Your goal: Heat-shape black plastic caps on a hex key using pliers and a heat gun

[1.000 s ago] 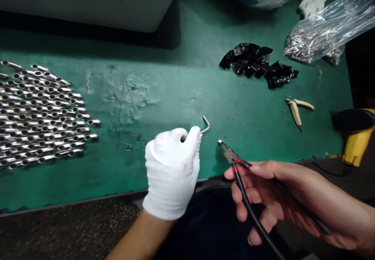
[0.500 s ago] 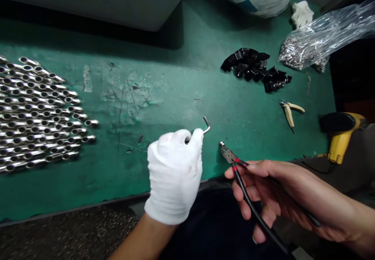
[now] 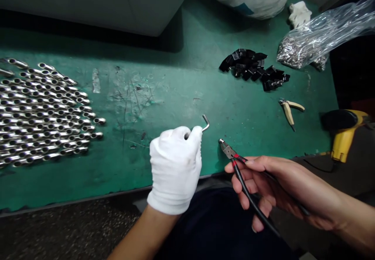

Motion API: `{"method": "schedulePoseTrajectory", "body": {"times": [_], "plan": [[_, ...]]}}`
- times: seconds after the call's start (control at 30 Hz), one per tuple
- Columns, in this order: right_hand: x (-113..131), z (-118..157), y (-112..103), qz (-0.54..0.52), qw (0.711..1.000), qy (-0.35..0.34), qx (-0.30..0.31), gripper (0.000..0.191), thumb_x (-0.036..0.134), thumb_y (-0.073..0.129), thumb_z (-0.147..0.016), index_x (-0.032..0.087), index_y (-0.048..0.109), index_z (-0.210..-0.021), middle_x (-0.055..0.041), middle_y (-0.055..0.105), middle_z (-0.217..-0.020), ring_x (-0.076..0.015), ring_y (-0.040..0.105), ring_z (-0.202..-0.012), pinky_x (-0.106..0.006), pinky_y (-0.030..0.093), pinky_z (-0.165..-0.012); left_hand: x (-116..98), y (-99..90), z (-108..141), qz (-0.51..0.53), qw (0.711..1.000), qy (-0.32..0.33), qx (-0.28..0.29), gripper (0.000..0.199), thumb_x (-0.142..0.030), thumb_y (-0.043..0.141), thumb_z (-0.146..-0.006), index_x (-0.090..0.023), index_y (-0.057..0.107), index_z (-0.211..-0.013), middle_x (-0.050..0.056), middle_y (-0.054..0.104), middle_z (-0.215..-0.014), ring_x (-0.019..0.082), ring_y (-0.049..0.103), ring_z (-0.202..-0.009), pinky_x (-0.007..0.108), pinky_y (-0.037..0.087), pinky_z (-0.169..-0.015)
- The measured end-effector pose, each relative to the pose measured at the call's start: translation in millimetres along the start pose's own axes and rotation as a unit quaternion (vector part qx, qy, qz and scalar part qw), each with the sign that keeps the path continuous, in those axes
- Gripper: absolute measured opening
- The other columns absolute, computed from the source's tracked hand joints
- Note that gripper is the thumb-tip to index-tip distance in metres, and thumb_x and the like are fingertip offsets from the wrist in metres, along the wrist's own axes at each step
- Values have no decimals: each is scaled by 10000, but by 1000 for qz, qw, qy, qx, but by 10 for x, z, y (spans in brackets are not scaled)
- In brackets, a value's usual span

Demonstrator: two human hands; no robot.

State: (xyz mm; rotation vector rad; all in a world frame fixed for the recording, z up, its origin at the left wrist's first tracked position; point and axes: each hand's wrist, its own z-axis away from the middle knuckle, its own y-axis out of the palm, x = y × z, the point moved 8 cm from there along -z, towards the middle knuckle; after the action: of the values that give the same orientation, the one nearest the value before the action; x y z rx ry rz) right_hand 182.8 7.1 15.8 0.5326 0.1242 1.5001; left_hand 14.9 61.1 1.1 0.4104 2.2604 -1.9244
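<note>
A head-worn camera looks forward and down from close above the green bench (image 3: 181,84), its one view taking in the person's gloved left hand (image 3: 175,170) and bare right hand (image 3: 275,186) along the lower frame.

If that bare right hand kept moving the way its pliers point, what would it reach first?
Likely the bent end of the metal rod in the white-gloved left hand: the pliers in the right hand aim roughly there, though depth is hard to judge.
</note>
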Motion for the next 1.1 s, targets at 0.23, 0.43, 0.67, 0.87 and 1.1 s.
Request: {"method": "schedulePoseTrajectory", "body": {"times": [0.23,0.43,0.67,0.87,1.1], "plan": [[-7,-15,-60,20,1000,-6,18,283,354,444,-1035,152,621,-1126,-127,651,-1027,-239,643,-871,-397,644,-659,-16,-5,-11,2,1000,-5,8,183,-283,552,-979,-281,705,-1079,54,675,-878,231,539,-787,361,289,-677],[-2,-14,-93,16,1000,-6,25,287,350,426,-1035,143,602,-1128,-129,650,-1010,-242,644,-860,-402,642,-652,-24,-14,-8,-8,1000,-6,4,190,-299,542,-984,-287,703,-1085,59,689,-936,243,526,-801,366,290,-681],[-30,-10,-114,16,999,2,30,306,358,425,-1036,134,600,-1149,-134,651,-1003,-242,641,-853,-397,636,-651,-35,-11,-12,-9,1000,-7,9,203,-322,529,-992,-287,704,-1089,53,689,-932,245,524,-802,358,284,-690],[-54,-18,-77,-28,997,17,67,348,362,390,-1036,127,605,-1177,-127,634,-1001,-234,627,-851,-403,631,-676,-31,-16,-10,-14,1000,-5,3,206,-327,532,-991,-287,702,-1102,56,693,-951,247,528,-812,356,286,-692],[-46,-30,-33,-83,992,23,88,379,332,369,-1024,100,642,-1146,-143,606,-1036,-244,620,-877,-433,630,-694,-27,-18,-3,-17,1000,-4,-9,204,-335,533,-988,-292,706,-1088,54,698,-965,259,524,-819,362,299,-697]]}}
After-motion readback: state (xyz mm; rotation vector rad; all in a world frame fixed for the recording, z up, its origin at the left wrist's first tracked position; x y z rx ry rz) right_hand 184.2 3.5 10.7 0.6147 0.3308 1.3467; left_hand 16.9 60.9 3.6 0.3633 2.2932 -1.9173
